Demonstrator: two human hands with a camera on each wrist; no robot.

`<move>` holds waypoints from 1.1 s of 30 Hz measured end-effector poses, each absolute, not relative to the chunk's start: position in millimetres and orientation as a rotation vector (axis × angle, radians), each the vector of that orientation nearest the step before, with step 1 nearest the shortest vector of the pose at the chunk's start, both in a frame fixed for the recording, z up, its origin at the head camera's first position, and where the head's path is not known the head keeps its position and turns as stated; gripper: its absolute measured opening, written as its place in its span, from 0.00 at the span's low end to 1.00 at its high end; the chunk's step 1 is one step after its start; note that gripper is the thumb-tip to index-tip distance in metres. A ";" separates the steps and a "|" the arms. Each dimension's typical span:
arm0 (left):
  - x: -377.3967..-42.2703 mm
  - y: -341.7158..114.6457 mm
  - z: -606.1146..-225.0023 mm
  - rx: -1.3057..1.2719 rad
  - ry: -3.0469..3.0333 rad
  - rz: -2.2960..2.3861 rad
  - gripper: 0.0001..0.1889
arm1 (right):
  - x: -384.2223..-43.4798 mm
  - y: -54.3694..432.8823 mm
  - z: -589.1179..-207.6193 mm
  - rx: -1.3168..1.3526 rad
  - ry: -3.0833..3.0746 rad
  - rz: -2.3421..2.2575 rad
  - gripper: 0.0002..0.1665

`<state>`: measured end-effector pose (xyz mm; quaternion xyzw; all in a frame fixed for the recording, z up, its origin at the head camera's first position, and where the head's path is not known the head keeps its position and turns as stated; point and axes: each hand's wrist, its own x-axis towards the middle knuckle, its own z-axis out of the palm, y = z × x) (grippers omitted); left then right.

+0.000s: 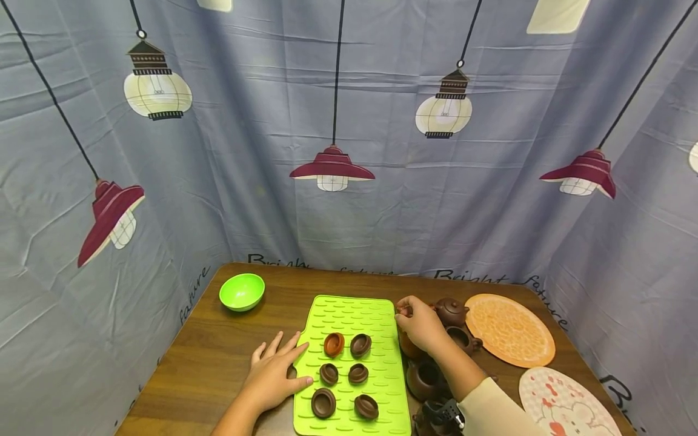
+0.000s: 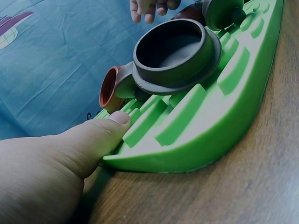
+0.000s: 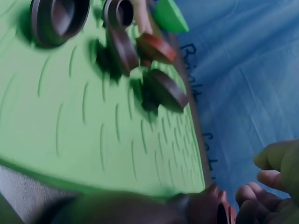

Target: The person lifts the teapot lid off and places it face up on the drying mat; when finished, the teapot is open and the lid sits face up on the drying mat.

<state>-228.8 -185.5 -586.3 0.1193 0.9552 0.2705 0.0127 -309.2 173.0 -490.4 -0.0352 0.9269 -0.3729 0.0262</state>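
Observation:
A lime-green ridged mat (image 1: 376, 315) carries several small round teapot lids, mostly dark brown, with one reddish lid (image 1: 334, 344) at the back left. My left hand (image 1: 275, 375) lies spread at the mat's left edge; its thumb (image 2: 105, 135) rests on the rim beside a dark lid (image 2: 175, 51). Past the right edge, my right hand (image 1: 420, 324) reaches over a cluster of teapots with bent fingers. Reddish-brown clay (image 3: 224, 205) shows right at its fingertips in the right wrist view; I cannot tell whether they grip it. My right forearm partly hides the teapots.
A green bowl (image 1: 242, 292) stands at the table's back left. To the right lie an orange oval placemat (image 1: 509, 330) and a pale patterned round one (image 1: 564, 402). One small teapot (image 1: 451, 312) sits beside the right hand. A printed curtain (image 1: 262, 200) hangs behind the table.

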 end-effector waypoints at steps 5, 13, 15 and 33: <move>-228.8 -185.4 -585.6 0.376 2.986 0.840 0.43 | -321.7 179.7 -493.5 -0.103 2.940 -1.062 0.17; -228.4 -185.5 -585.6 0.364 2.985 0.841 0.43 | -339.6 188.6 -499.6 -0.020 2.970 -1.033 0.27; -228.6 -185.4 -586.0 0.363 2.986 0.839 0.43 | -342.8 189.8 -501.4 -0.001 2.977 -1.031 0.26; -228.1 -184.2 -586.3 0.372 2.989 0.834 0.43 | -350.6 198.0 -511.1 0.084 3.022 -1.015 0.10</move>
